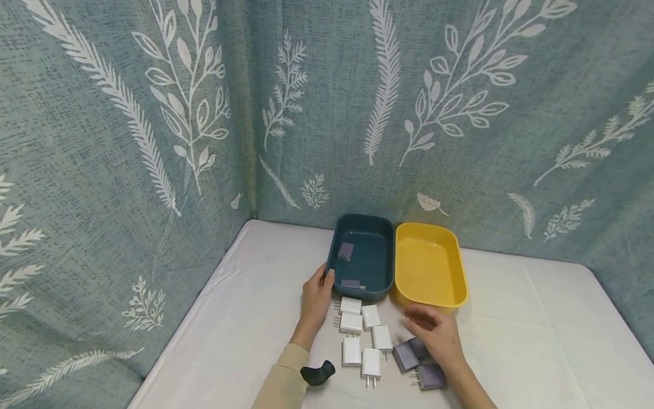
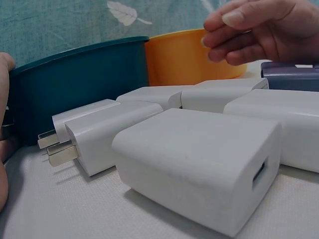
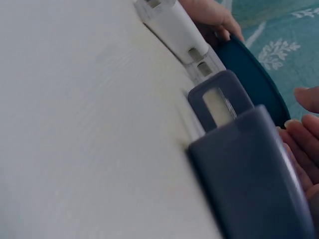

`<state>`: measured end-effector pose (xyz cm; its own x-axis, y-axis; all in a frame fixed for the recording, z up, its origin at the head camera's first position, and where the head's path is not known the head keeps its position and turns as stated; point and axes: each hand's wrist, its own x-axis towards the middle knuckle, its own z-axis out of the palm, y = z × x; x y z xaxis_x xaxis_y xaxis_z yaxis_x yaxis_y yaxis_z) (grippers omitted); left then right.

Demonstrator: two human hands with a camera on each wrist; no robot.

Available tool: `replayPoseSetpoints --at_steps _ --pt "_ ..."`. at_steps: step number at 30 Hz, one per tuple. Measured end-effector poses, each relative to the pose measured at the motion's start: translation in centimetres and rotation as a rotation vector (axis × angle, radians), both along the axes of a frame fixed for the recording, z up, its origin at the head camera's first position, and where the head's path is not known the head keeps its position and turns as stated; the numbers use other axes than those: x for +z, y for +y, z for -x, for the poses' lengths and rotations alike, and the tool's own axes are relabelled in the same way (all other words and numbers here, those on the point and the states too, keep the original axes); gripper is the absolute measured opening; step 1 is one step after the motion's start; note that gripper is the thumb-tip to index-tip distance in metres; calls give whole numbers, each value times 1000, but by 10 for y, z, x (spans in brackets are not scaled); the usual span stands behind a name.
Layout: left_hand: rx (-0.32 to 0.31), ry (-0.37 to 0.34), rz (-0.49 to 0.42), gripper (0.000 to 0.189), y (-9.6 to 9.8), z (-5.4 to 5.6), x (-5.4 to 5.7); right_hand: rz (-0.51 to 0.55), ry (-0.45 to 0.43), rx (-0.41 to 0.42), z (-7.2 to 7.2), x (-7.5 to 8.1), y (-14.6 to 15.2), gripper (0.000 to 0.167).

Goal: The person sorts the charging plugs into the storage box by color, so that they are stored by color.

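Note:
My left hand [image 1: 315,296] holds the near left side of a dark teal tray [image 1: 369,292], its thumb at the rim. Two purple chargers lie inside, one of them a purple charger [image 1: 346,251] near the left wall. Empty and with fingers loosely bent, my right hand [image 1: 434,332] hovers before a yellow tray [image 1: 430,267]. Beneath and beside that hand are three purple chargers, including a purple plug charger [image 1: 406,357] with prongs showing. Several white chargers, such as a white charger [image 2: 194,159] large in the left wrist view, lie between my hands.
The two trays stand side by side near the back edge of the white-covered table [image 1: 521,341]. Behind them hangs a leaf-patterned blue-green curtain [image 1: 332,113]. A black curved object [image 1: 318,373] sits at my left sleeve [image 1: 286,375].

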<state>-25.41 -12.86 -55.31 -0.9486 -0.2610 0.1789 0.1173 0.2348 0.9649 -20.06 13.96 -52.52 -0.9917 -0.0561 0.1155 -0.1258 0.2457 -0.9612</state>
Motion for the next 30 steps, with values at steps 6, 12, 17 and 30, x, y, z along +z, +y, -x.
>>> replayPoseSetpoints --at_steps 6,12,17,30 --pt "-5 4 -9 50 1 0 0 19 34 30 -1 -6 7 36" --pt "-4 -7 -14 50 2 -1 1 36 21 37 -2 -10 12 36" --pt "-2 7 -13 48 1 -1 1 51 9 44 -4 -12 15 38" --pt "-10 3 -16 50 1 -2 1 -51 -99 14 -5 -14 24 39"
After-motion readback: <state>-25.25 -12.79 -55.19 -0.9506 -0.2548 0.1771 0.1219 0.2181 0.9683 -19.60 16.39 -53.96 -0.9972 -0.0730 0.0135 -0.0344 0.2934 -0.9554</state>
